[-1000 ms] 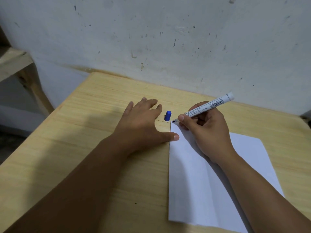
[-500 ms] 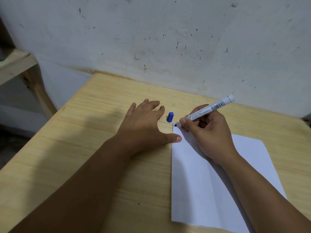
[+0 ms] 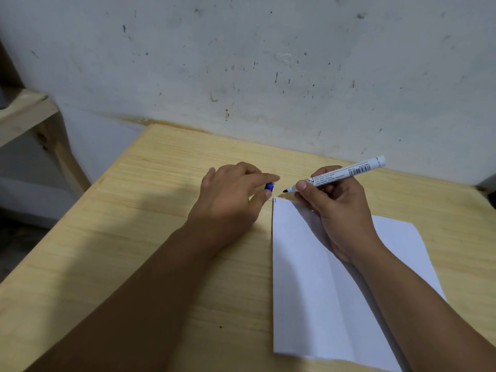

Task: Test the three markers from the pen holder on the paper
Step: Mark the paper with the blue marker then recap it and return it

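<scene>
A white sheet of paper (image 3: 308,277) lies on the wooden table (image 3: 134,237), and a short blue stroke (image 3: 275,200) marks its top left corner. My right hand (image 3: 338,210) grips an uncapped white marker (image 3: 346,173) whose dark tip hovers just above that corner, off the paper. My left hand (image 3: 230,200) is beside the paper's corner, thumb and forefinger closed around the small blue cap (image 3: 269,186). No pen holder or other marker is in view.
A stained white wall (image 3: 268,63) runs right behind the table's far edge. A wooden frame (image 3: 29,114) stands off the table's left side, with floor below it.
The marker drew a short stroke on the paper's corner, then its tip lifted off. My left hand left the paper's edge and pinched the blue cap.
</scene>
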